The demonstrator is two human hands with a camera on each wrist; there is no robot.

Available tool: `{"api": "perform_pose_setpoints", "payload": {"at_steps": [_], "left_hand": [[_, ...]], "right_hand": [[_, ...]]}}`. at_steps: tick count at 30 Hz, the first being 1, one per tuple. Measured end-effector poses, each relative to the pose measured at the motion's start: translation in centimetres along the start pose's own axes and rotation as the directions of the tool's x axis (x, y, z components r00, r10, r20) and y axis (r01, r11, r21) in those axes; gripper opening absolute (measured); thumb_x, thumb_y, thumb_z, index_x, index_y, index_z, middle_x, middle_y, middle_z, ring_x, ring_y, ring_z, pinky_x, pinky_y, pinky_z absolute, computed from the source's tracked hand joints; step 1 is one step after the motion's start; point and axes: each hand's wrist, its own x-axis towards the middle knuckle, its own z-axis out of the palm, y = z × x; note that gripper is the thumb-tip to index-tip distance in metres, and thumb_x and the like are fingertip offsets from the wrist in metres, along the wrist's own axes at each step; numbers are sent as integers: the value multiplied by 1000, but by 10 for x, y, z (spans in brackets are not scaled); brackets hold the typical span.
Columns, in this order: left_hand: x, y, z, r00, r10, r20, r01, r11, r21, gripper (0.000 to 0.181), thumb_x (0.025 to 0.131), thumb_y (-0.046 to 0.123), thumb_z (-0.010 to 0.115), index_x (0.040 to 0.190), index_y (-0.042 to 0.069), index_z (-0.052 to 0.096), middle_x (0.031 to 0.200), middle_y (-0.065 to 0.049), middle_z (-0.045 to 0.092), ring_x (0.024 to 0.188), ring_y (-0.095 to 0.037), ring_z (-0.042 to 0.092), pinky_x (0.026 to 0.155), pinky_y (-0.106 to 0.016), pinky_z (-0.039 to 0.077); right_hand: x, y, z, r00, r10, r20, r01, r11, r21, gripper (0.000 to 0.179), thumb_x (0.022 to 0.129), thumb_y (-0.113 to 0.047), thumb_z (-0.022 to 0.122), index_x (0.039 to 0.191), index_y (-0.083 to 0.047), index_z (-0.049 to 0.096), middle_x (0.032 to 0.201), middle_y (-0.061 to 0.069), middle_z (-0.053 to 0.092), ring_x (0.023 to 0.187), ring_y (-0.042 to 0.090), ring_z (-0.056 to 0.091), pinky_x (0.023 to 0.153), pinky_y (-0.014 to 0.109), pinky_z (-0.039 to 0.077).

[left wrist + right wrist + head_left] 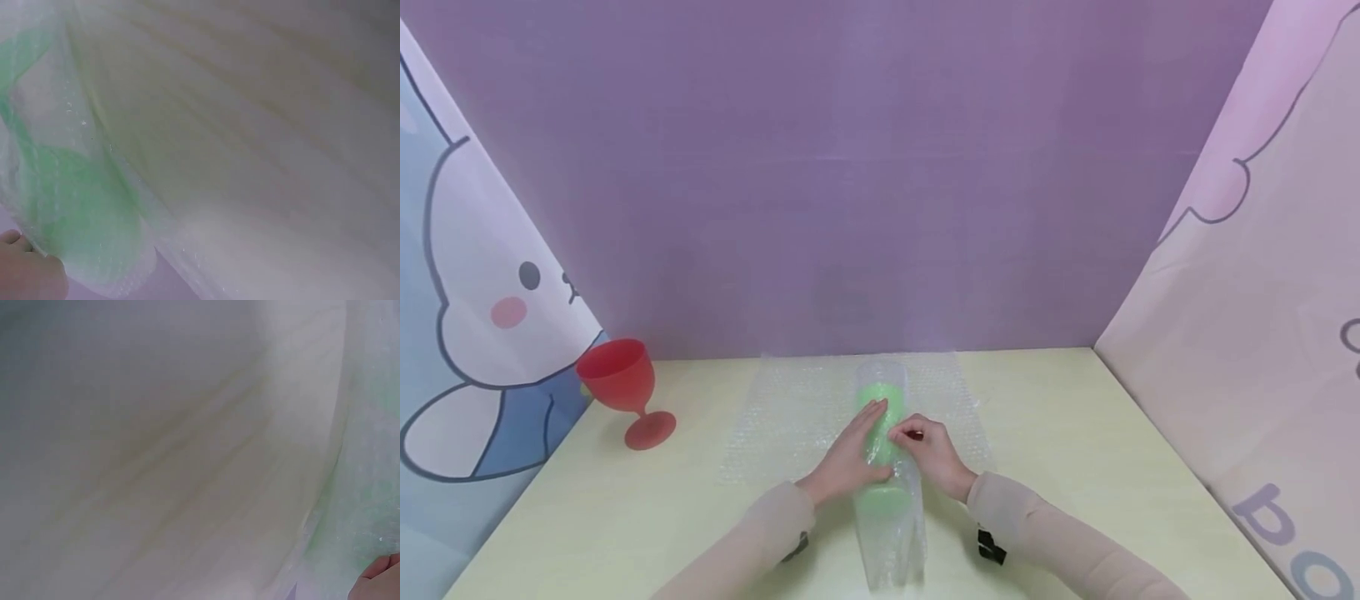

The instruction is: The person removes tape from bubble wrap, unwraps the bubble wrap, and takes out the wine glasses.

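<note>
A green goblet [883, 392] lies rolled up in clear bubble wrap [793, 412], its long axis pointing away from me. Through the plastic, the left wrist view shows its wide cup [81, 212] and narrower stem. My left hand [852, 456] rests on the roll from the left, fingers extended along it and thumb across its near part. On the other side, my right hand [936, 454] has its fingers curled and pinches the wrap between thumb and fingertips. A loose, empty end of wrap hangs toward me below the goblet.
A red goblet [625, 379] stands at the left of the pale yellow table [1075, 450]. Flat bubble wrap spreads behind the roll toward the back edge. A purple wall [850, 183] closes off the back, with printed panels at both sides.
</note>
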Motion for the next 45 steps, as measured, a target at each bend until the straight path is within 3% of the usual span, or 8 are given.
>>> {"api": "perform_pose_setpoints", "payload": {"at_steps": [12,25,31,45], "left_hand": [[-1,-3,3,1000,-8,-16,8,1000,-19,98,67,18,76,147,15,19,154,-4,16,141,-24,14,111,-51,22],[-3,-4,3,1000,-9,-14,8,999,-40,98,70,20,76,147,16,16,154,-4,14,142,-23,12,111,-51,21],[-3,-4,2,1000,-10,-9,10,1000,-29,97,70,20,75,147,15,17,154,-5,14,142,-23,12,112,-50,21],[-4,0,-1,1000,-17,1,17,1000,-23,98,70,20,75,147,14,15,154,-7,13,141,-25,12,112,-50,21]], "right_hand": [[0,0,1,997,82,-3,-81,995,51,16,89,-7,57,96,6,64,96,12,63,85,10,54,77,17,48],[0,5,-3,994,102,27,-104,990,97,22,91,-13,56,99,7,61,98,11,63,87,10,55,80,24,49],[8,24,-1,993,121,2,-120,988,94,22,89,-17,59,101,2,63,99,6,63,89,9,56,82,25,50],[4,28,-8,989,134,-70,-128,989,76,23,87,-19,60,101,0,64,100,7,64,88,11,56,82,26,47]]}}
